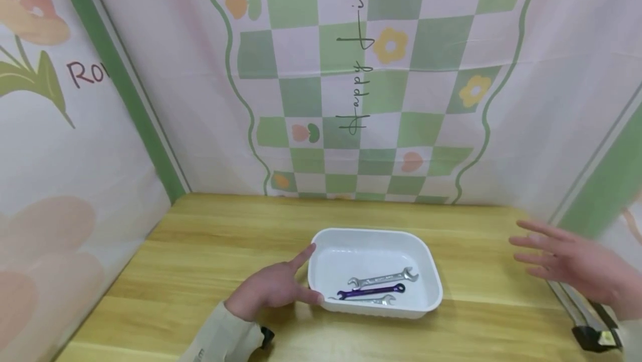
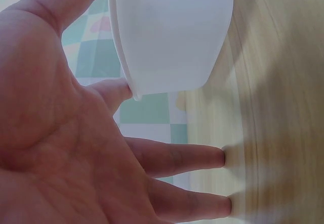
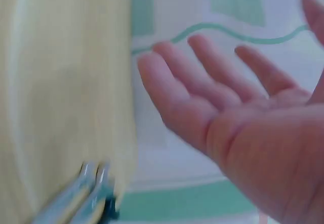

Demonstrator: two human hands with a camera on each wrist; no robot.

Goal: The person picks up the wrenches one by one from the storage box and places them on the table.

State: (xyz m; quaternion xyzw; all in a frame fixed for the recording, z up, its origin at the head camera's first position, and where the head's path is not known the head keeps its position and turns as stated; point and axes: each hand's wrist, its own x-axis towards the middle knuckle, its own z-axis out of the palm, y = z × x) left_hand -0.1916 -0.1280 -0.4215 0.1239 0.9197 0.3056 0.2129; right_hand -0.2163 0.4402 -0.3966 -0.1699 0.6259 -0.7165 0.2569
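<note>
A white rectangular plastic tray (image 1: 373, 245) stands on the wooden table. Inside it lie a silver open-end wrench (image 1: 383, 279), a purple wrench (image 1: 371, 292) and another silver wrench (image 1: 386, 301) partly hidden by the near wall. My left hand (image 1: 278, 287) is at the tray's left end, fingers spread, with the thumb and a fingertip right at the rim. In the left wrist view, two other straight fingers (image 2: 177, 155) reach down toward the tabletop. My right hand (image 1: 577, 264) is off to the right in the air, fingers loosely extended, holding nothing.
Below my right hand, at the table's right edge, are long metal bars (image 1: 567, 301) with a black end piece (image 1: 589, 338). A patterned green-and-white curtain (image 1: 346, 94) hangs behind the table (image 1: 215, 239), with more printed cloth (image 1: 40, 172) on the left.
</note>
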